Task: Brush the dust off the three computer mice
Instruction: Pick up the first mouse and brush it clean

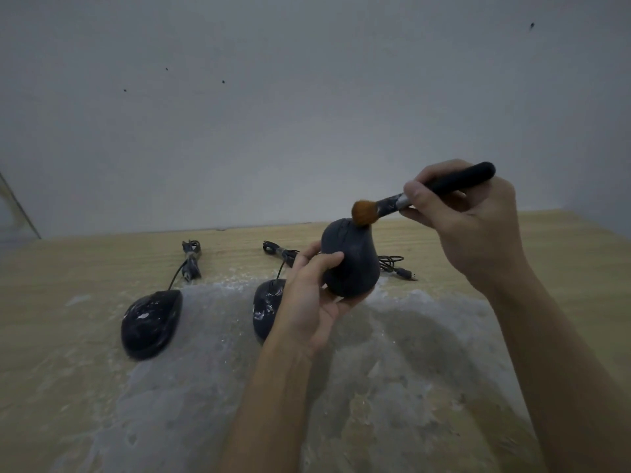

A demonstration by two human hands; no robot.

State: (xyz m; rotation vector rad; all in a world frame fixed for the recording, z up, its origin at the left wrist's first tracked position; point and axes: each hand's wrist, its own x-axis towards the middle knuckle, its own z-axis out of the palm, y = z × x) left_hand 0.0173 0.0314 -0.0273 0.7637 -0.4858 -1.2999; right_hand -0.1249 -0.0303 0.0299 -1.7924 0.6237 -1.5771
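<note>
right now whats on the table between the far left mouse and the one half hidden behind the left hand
Nothing solid: between the left mouse and the middle mouse, the head view shows only table coated in white dust.

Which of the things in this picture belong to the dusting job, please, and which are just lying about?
Part of the job:
- held mouse, in the left hand
- brush, in the right hand, bristles on that mouse
- middle mouse and left mouse on the table, both speckled white

Just lying about:
- bundled cables behind the mice
- white dust spread over the table
</note>
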